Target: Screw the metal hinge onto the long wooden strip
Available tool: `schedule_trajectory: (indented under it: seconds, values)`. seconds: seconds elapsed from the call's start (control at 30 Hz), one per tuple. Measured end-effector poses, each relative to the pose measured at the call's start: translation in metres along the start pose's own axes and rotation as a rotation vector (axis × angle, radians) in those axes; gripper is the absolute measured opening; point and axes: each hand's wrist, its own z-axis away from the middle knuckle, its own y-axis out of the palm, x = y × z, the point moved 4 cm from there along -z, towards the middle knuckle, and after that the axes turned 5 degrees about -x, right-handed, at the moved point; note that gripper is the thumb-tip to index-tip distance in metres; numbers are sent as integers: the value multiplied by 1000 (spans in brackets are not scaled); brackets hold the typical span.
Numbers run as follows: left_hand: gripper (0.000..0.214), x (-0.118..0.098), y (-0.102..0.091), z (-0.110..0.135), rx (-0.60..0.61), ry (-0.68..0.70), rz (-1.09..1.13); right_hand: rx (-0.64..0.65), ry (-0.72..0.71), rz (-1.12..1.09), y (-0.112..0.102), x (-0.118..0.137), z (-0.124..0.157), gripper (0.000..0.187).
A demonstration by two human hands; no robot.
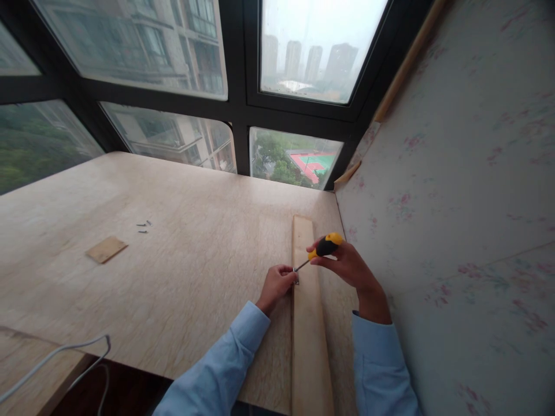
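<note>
A long pale wooden strip (309, 335) lies on the marbled board (182, 271), running away from me near the right wall. My right hand (342, 263) is closed round a yellow and black screwdriver (323, 247), whose tip points down-left onto the strip's left edge. There my left hand (277, 284) pinches something small at the tip, apparently a metal bracket or screw (296, 281); it is too small to name.
A small flat wooden piece (106, 249) and a few loose screws (143, 226) lie at the far left of the board. A white cable (65, 352) hangs off the near left edge. A flowered wall (455, 202) closes the right side; dark-framed windows (243, 110) stand behind.
</note>
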Motion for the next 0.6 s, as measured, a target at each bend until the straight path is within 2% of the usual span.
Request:
schedule_trajectory:
  seconds: [0.1, 0.17, 0.23, 0.3, 0.37, 0.43, 0.5, 0.6]
  values:
    - [18, -2, 0, 1, 11, -23, 16, -173, -34, 246, -1, 3, -5, 40]
    - [19, -2, 0, 2, 18, -23, 32, -199, -45, 265, -1, 1, -5, 47]
    - [19, -2, 0, 2, 24, -20, 43, -133, -55, 154, -1, -3, -3, 57]
    - [19, 0, 0, 1, 27, -16, 48, -15, -55, 0, -1, -6, 1, 63]
    - [19, 1, 0, 1, 22, -14, 45, 79, -35, -117, -1, -7, 5, 58]
    - [19, 2, 0, 0, 15, -15, 40, 107, -8, -143, -1, -5, 5, 48]
    - [19, 3, 0, -1, 16, -13, 36, 45, -11, -44, -1, -2, 2, 40]
    - [20, 2, 1, 0, 24, -5, 33, -151, -29, 253, 0, 3, -4, 40]
